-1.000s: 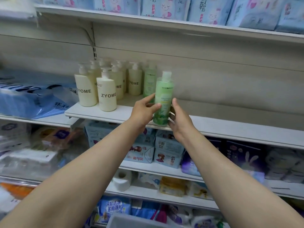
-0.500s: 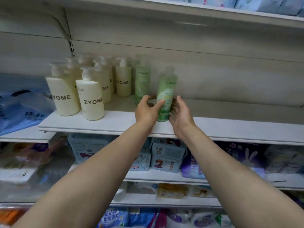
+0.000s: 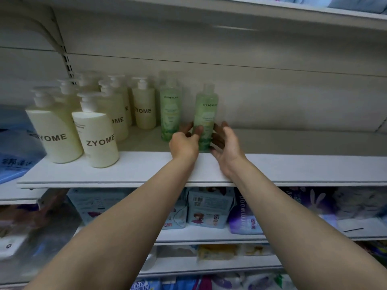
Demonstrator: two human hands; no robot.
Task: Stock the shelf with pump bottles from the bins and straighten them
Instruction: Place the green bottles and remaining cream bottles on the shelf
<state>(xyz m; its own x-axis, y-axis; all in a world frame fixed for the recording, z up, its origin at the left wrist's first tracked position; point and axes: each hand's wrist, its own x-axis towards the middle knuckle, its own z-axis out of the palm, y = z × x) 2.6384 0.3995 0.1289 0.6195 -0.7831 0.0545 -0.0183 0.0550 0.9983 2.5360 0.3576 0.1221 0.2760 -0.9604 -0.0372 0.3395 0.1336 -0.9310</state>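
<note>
Green bottle (image 3: 204, 120): I see it upright on the shelf (image 3: 134, 174), just right of another green bottle (image 3: 170, 114).
Left hand (image 3: 184, 143): fingers curled on its lower part.
Right hand (image 3: 225, 143): fingers loosely spread, touching its side.
Done: cream bottles (image 3: 98, 139) already stocked at left.
Left: straightening; bins unseen, can't tell the remainder.

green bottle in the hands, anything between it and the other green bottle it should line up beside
Nothing visible. The green bottle stands on the shelf, gripped by the left hand, with the right hand at its side. Only bare shelf and left fingers lie between it and the second green bottle.
</note>
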